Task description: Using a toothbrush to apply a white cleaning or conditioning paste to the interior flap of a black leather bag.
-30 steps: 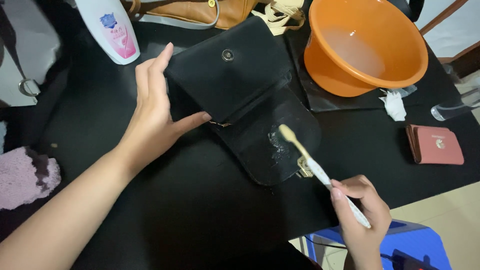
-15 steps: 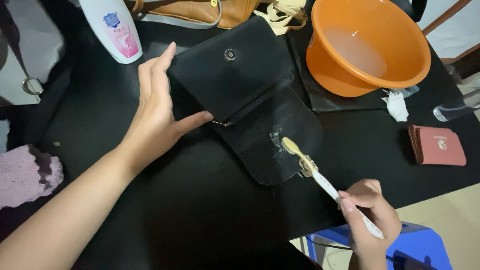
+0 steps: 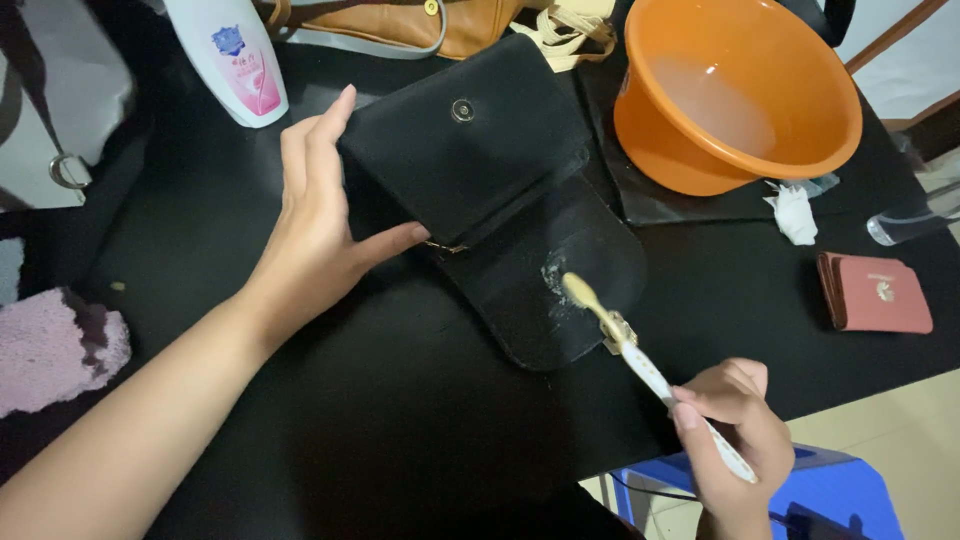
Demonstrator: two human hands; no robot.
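The black bag [image 3: 490, 190] lies flat on the dark counter [image 3: 380, 420], its flap [image 3: 560, 290] folded open toward the person, with a whitish foamy patch on the flap's inner face. The left hand [image 3: 320, 225] rests open against the bag's left edge, fingers straight and thumb pressed to the lower edge, steadying rather than gripping it. The right hand [image 3: 735, 430] has its grip closed round the handle of a toothbrush [image 3: 620, 335], whose bristle head sits on the foamy patch.

The bag looks soft and light, likely to slide or buckle under scrubbing, so a flat palm on the body near the flap fold seems the best hold; the wet flap is probably slippery. The toothbrush is stiff and light, and it is held far back on the handle.

Nearby stand an orange basin [image 3: 740, 100], a white bottle [image 3: 230, 55], a small red wallet [image 3: 875, 292] and a pink cloth [image 3: 55, 345]
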